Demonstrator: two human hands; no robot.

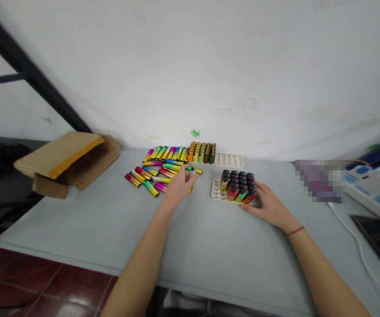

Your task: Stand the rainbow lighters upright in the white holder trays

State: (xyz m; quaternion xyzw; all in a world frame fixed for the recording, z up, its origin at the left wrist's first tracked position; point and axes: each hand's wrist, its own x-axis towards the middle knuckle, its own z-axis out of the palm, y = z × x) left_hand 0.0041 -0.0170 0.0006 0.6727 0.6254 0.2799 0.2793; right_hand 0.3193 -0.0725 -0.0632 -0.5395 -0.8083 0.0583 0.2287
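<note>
My left hand (pixel 177 184) is closed in a pinch beside the loose lighters. It holds what looks like a lighter (pixel 190 189), with a yellow end showing below the fingers. My right hand (pixel 269 203) curls round the right side of a white tray (pixel 217 193) with round holes, thumb at its front edge, fingertips partly hidden. Several black-topped lighters (pixel 242 187) stand upright in this tray, and holes show along its left side. Shiny, many-coloured lighters (pixel 150 188) lie scattered left of my left hand, with a neater row (pixel 166 152) behind them.
By the wall stands a packed block of gold-topped lighters (pixel 202 152), beside another white holed tray (pixel 229 160). An open cardboard box (pixel 74 154) lies at the left. To the right are a blurred purple item (pixel 320 180), a white cable (pixel 358 246) and a dark phone (pixel 379 240).
</note>
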